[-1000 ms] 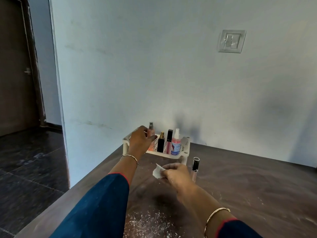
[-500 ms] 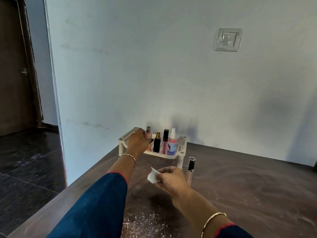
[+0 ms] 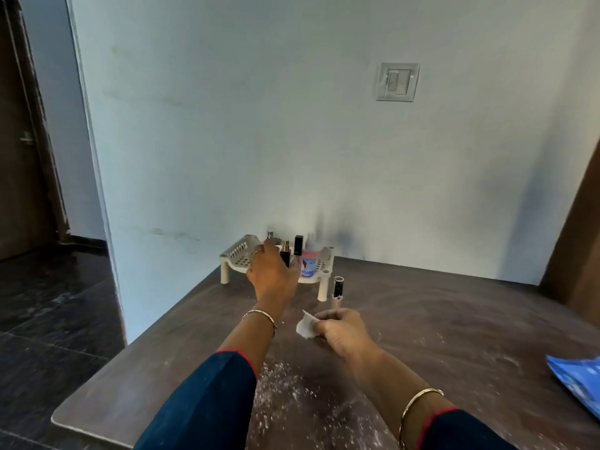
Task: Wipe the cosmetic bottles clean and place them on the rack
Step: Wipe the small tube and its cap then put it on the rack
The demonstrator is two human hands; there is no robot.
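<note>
1. Reaching over the front edge of the white rack (image 3: 234, 254) with the left hand (image 3: 272, 271): back of hand to the camera, fingers spread and slack, nothing clasped in view; palm side hidden, outline blurred.
2. Just past those fingertips, upright on the rack, a silver-capped bottle (image 3: 269, 236); touching or apart, cannot tell.
3. Further right on the rack, all upright: a black bottle with gold cap (image 3: 285, 256), a black-capped pink tube (image 3: 298, 251), a pink-and-blue spray bottle (image 3: 310, 269).
4. Pinching a crumpled white wipe (image 3: 306, 327) between thumb and curled fingers of the right hand (image 3: 342, 331), low over the dark table (image 3: 454, 336).
5. Off the rack, standing on the table just beside its front right leg: a pale tube with black cap (image 3: 337, 287), between rack and right hand.
6. Near the forearms, scattered white powder (image 3: 279, 384); at the table's right edge, a blue packet (image 3: 581, 381).
</note>
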